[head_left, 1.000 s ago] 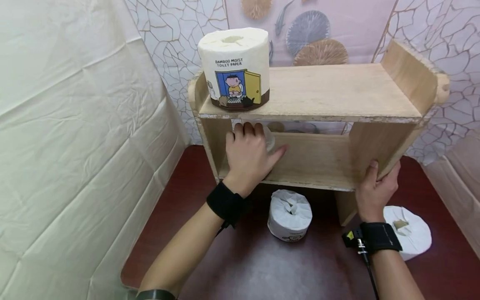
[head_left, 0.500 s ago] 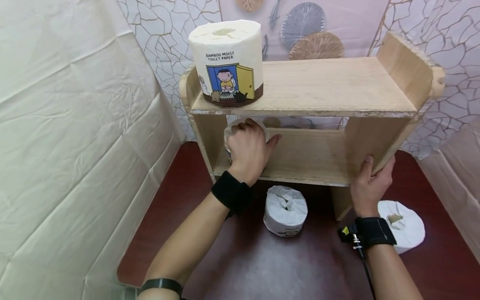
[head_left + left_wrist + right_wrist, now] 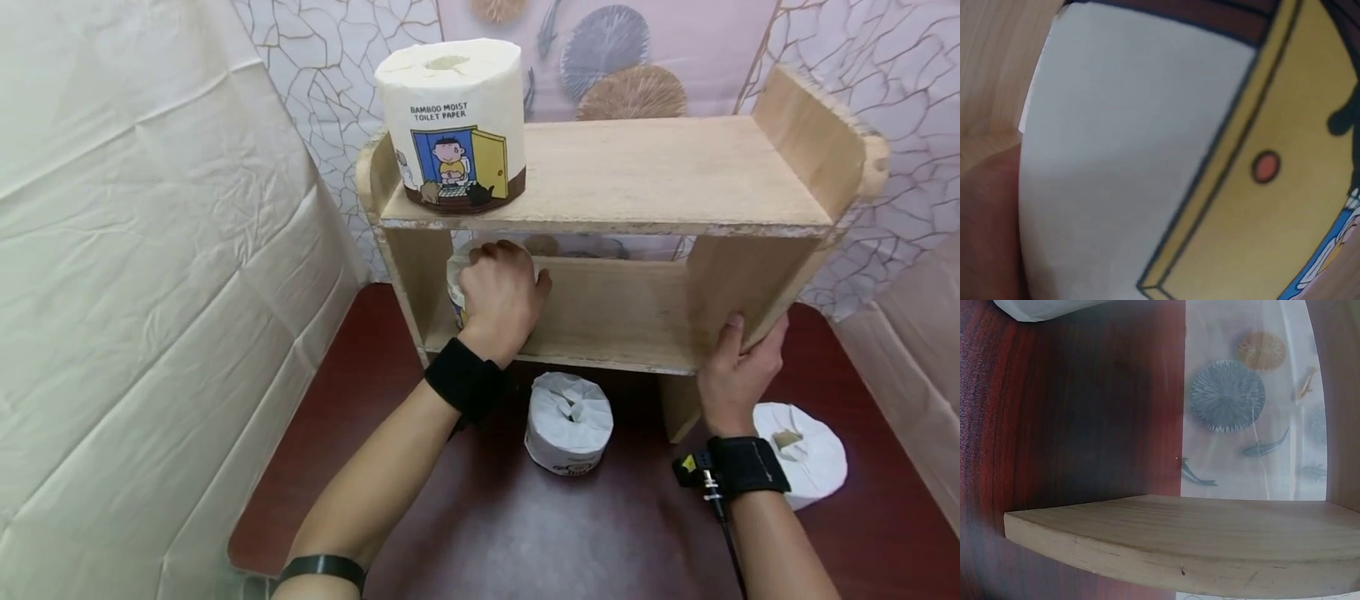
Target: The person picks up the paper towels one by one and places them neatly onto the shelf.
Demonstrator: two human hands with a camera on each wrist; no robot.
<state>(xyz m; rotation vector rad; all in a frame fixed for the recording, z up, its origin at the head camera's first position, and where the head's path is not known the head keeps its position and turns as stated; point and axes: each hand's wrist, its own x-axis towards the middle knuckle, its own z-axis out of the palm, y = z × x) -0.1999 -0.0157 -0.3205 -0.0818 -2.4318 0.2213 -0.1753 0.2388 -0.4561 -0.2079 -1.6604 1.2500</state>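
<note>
My left hand [image 3: 498,292] reaches over a wrapped toilet paper roll [image 3: 456,279] on the lower board of a wooden shelf [image 3: 660,171], near its left side panel. Fingers lie over the roll's top and the thumb goes down its right side. In the left wrist view the roll's printed wrapper [image 3: 1129,150], with a yellow door, fills most of the picture, and part of the hand shows at the left edge. My right hand [image 3: 738,375] grips the shelf's right side panel, thumb on the inner face and fingers round the outside.
A larger toilet paper roll [image 3: 457,125] stands on the top board's left end. On the dark red table [image 3: 517,542], one white roll [image 3: 570,425] stands before the shelf and another white roll [image 3: 813,462] sits beside my right wrist. Cream cloth [image 3: 150,292] hangs at the left.
My left hand has shifted its hold on the roll, its thumb drawn in closer, and more of the roll shows left of it. The right hand keeps gripping the panel. The head view moved slightly.
</note>
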